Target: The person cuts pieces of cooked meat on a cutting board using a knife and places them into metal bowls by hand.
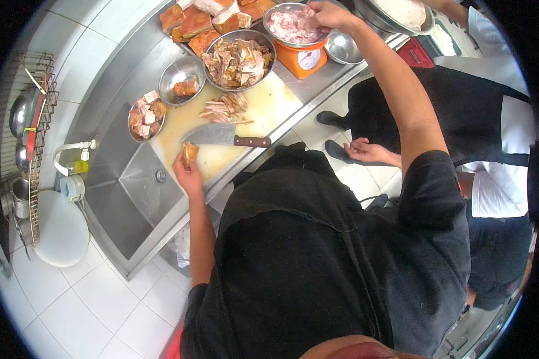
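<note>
Head view: the left hand (188,177) has its grip clamped on the lower part of a meat chunk (190,154), over the yellowish cutting board (274,103) beside the knife (220,135). The chunk is small and blocky, golden-brown with paler patches. The right hand (334,16) reaches over the metal bowl (296,44) on an orange scale (291,58); whether its grip is closed on anything I cannot tell. The pink meat (286,27) in that bowl looks moist, pale rose mottled with white. Tan meat strips (223,107) lie loosely piled beyond the knife.
</note>
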